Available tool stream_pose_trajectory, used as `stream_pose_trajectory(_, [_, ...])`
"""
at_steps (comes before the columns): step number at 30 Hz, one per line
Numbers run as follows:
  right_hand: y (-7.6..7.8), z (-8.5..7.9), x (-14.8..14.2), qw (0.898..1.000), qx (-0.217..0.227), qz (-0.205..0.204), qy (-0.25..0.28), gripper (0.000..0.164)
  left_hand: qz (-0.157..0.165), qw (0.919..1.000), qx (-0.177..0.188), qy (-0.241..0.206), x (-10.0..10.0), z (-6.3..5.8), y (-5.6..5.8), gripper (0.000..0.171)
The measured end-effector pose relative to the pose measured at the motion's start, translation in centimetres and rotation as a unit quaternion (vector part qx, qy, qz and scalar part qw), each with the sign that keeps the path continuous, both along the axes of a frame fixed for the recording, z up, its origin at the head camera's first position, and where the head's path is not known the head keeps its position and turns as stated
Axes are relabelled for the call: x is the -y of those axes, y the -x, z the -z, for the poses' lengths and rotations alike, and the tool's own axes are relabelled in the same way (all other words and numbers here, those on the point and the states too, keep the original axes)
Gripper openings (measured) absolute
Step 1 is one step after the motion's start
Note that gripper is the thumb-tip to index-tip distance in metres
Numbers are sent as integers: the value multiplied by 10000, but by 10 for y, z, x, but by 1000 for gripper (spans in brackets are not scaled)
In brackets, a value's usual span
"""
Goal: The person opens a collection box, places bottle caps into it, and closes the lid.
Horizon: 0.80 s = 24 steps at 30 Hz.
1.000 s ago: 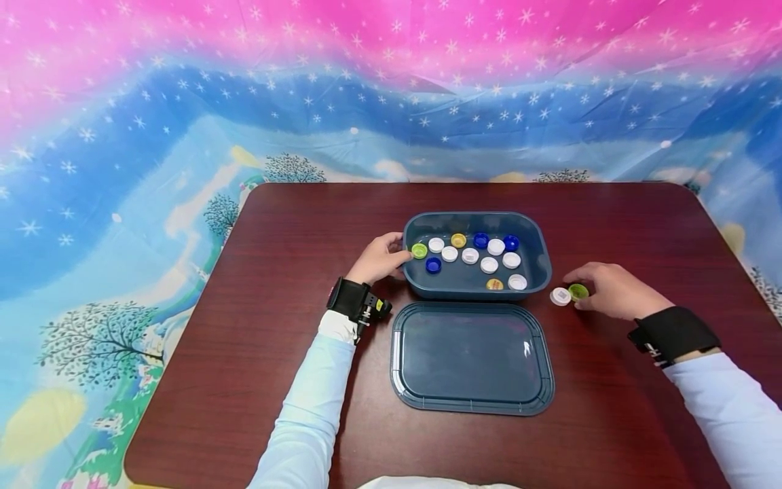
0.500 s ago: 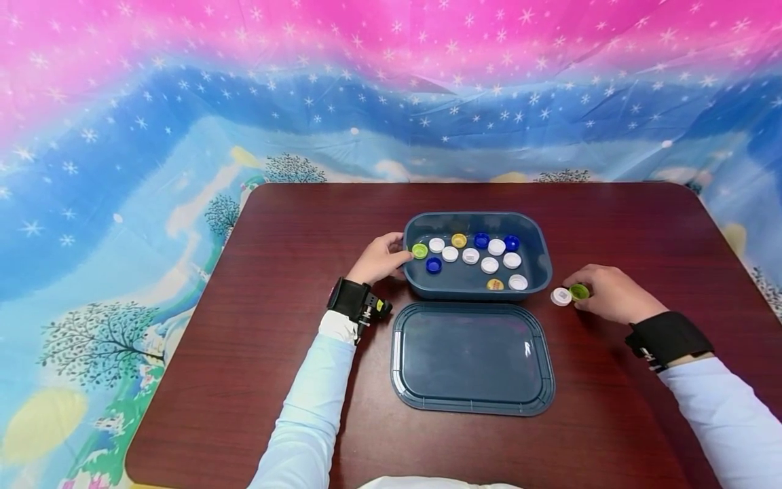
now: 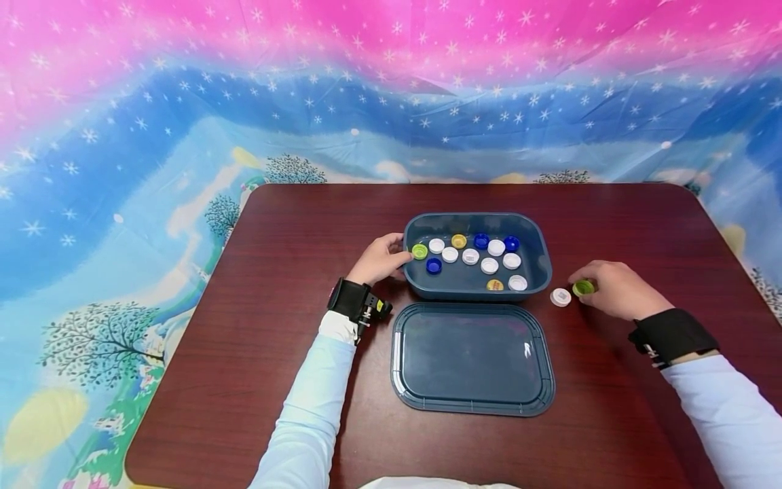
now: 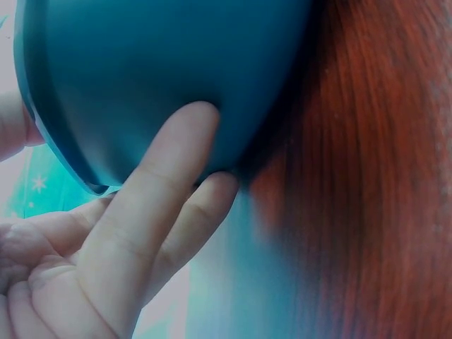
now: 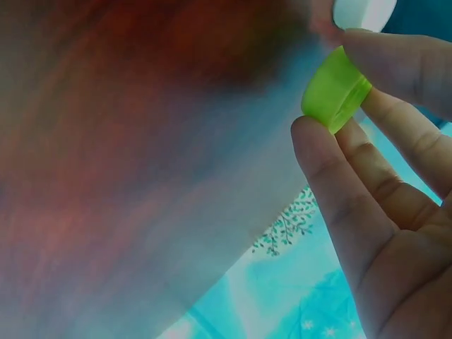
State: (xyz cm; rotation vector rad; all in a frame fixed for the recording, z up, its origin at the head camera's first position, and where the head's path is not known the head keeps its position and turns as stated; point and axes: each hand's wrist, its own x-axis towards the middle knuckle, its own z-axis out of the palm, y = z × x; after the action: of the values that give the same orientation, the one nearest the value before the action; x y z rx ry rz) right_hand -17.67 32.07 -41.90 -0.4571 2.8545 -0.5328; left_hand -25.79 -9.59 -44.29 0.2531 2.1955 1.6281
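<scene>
My left hand [image 3: 380, 260] grips the left end of a dark blue-grey plastic box [image 3: 476, 294], thumb at the rim and fingers against the outer wall. In the left wrist view, two fingertips [image 4: 194, 116] press on that wall [image 4: 155, 63]. Right of the box, my right hand [image 3: 617, 291] pinches a green bottle cap [image 3: 583, 288] between thumb and fingers. The right wrist view has this green cap [image 5: 332, 90] tipped on its side in the fingertips. A white bottle cap [image 3: 560, 297] lies on the table just left of it.
Several white, blue and yellow caps and a green cap [image 3: 419, 251] lie inside the box. Its flat lid [image 3: 473, 356] rests on the brown table [image 3: 244, 339] in front of it. A printed snowflake cloth [image 3: 391, 88] hangs behind.
My right hand has shifted slightly right and away with the green cap, opening a small gap to the white cap. The left hand and box stay put.
</scene>
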Motion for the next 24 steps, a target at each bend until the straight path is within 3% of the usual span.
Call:
stream_pose_trajectory(12, [13,-31,-5,9997,-170,63,-161,33,27,10000,24,-73,2,-1,-1,54])
stream_pose_trajectory(24, [33,-70,25,9982,-493,-235,-249,31,20,10000,15,-26,0,-1,-1,54])
